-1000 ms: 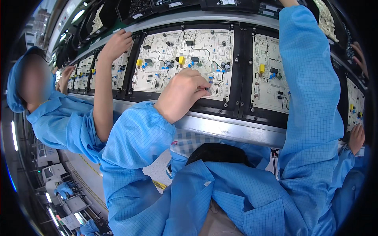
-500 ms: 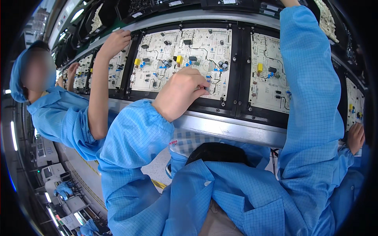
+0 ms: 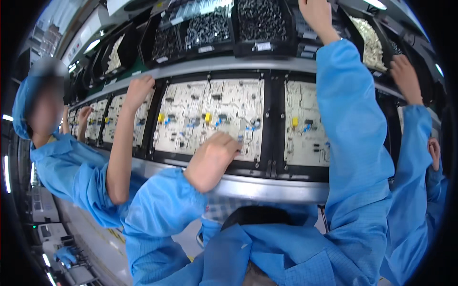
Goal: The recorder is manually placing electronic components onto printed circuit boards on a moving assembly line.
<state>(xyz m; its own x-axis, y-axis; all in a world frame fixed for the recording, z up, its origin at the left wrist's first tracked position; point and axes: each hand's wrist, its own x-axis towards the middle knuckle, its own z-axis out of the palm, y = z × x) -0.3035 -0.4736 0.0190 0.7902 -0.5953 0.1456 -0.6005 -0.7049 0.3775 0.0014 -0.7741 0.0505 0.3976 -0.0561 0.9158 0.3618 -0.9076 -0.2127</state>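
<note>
Our L grip (image 3: pixel 213 157) is bunched, hold unclear; slipping could scuff the cream rectangular circuit board (image 3: pixel 238 107) beneath. R grip (image 3: pixel 316 13): can't tell.

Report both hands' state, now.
Left hand: fingers curled at the white circuit board; any grip cannot be told.
Right hand: cut off by the picture's top edge; cannot be told.

Between the left hand (image 3: pixel 213 160) and the right sleeve (image 3: pixel 350 109), open room lies over the black divider (image 3: pixel 273 119); the sleeve blocks the right-hand board (image 3: pixel 298 131), and black bins (image 3: pixel 245 49) stand beyond.
</note>
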